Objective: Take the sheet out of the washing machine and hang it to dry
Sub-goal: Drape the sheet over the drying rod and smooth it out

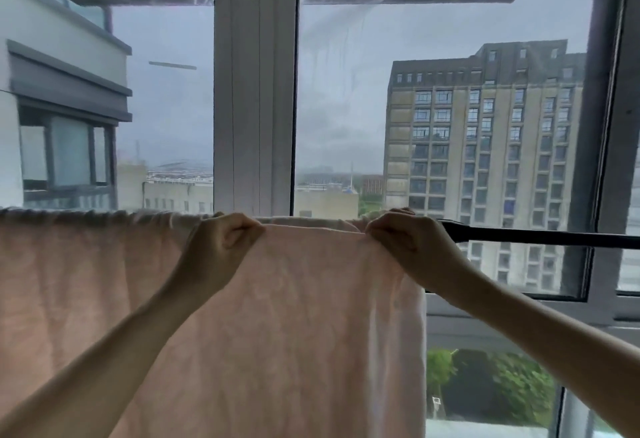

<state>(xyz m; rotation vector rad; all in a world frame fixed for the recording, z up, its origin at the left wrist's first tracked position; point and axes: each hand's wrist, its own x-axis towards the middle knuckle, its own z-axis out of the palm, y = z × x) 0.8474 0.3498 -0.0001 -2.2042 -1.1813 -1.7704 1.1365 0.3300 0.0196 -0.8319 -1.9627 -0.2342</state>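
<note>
While the sheet [294, 316] hangs over the rod [540, 237], covering its left and middle, the left hand [221, 243] and right hand [405, 240] pinch its top fold. Spreading is in hand; next, draw the bunched fold toward the bare right end.

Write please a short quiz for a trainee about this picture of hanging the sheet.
1. True or false: the sheet already lies over the rod.
2. Which hand is nearer the bare part of the rod?
3. Each hand's grip is: A) flat and open, B) pinching the sheet's top edge, C) on the window frame.

Key: 1 true. 2 the right hand; the left hand is farther. 3 B.
</note>
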